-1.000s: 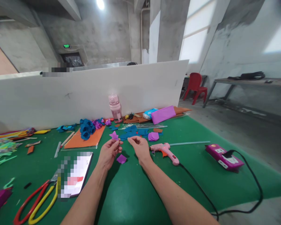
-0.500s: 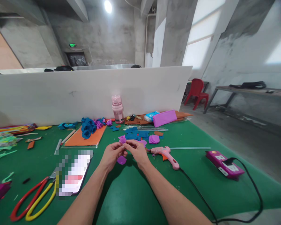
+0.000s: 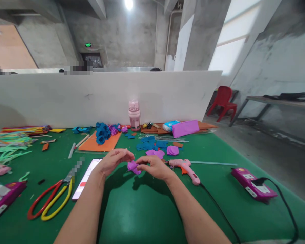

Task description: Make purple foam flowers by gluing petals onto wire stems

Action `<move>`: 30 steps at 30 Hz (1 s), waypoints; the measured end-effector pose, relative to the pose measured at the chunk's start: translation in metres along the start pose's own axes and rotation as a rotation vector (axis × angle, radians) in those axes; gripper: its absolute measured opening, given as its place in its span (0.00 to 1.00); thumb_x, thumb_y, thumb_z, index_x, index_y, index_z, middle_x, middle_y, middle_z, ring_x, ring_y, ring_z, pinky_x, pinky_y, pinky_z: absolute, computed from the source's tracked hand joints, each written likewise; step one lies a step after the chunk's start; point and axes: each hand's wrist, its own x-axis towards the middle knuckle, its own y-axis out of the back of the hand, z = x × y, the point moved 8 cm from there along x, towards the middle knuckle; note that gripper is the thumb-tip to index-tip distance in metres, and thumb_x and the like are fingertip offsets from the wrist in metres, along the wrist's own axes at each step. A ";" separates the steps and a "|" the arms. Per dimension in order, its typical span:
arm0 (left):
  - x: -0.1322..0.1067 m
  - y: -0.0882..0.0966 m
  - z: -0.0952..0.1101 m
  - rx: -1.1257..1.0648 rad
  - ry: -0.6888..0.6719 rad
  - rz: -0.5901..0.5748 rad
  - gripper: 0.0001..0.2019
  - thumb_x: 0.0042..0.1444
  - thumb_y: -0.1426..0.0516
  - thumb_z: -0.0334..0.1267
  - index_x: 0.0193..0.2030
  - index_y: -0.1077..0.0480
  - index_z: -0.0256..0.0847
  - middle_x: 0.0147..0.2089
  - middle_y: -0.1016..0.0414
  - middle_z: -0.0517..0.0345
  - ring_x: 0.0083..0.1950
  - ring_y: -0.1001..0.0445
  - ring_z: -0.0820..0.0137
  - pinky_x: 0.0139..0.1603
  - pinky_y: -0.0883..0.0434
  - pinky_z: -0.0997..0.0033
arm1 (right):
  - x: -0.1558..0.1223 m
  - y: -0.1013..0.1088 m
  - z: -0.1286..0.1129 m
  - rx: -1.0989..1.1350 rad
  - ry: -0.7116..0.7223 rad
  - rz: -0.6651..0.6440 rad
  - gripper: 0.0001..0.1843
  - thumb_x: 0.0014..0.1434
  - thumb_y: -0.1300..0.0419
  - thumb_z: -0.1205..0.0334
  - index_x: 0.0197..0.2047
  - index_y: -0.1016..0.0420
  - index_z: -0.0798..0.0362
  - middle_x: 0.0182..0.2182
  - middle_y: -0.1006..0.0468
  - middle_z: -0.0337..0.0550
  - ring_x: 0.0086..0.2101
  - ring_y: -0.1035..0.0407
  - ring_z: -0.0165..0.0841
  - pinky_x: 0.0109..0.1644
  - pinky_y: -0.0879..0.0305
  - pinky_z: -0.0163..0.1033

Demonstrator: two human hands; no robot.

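Observation:
A small purple flower (image 3: 132, 166) of thin petals is between my hands, low over the green table. My right hand (image 3: 154, 166) has its thumb and fingertips pinched at the flower's right side. Beside and above it, my left hand (image 3: 115, 159) is apart from the flower, its fingers stretched and slightly curved. I cannot tell whether a loose petal overlaps the flower below. Purple petals (image 3: 155, 154) and a purple petal stack (image 3: 173, 150) lie past my right hand. A pink glue gun (image 3: 184, 166) rests to the right, glue stick in its back.
Scissors (image 3: 53, 200) and a phone (image 3: 87, 179) lie left. Blue rolled flowers (image 3: 103, 133) sit on an orange sheet (image 3: 109, 144). A pink bottle (image 3: 134, 115) stands by the white partition (image 3: 104, 98). A purple power strip (image 3: 254, 184) with black cord lies right.
My hands were together, pinching the purple flower. Now my left hand has let go and moved away leftward, while the flower is lower at my right fingertips. The view has shifted left.

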 end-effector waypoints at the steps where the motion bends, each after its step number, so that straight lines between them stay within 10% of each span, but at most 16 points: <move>1: -0.003 -0.005 0.002 0.026 0.007 -0.046 0.13 0.48 0.41 0.47 0.30 0.23 0.39 0.34 0.23 0.47 0.36 0.27 0.63 0.41 0.32 0.64 | -0.001 -0.002 0.003 0.021 -0.019 -0.026 0.08 0.53 0.41 0.60 0.36 0.24 0.51 0.29 0.23 0.38 0.30 0.30 0.30 0.35 0.35 0.34; 30: -0.012 -0.029 -0.005 0.188 0.098 -0.333 0.07 0.44 0.41 0.40 0.24 0.26 0.38 0.24 0.29 0.56 0.27 0.34 0.70 0.30 0.38 0.74 | -0.007 -0.010 0.007 0.149 -0.113 -0.125 0.08 0.50 0.40 0.58 0.33 0.26 0.52 0.24 0.24 0.37 0.26 0.30 0.29 0.31 0.34 0.34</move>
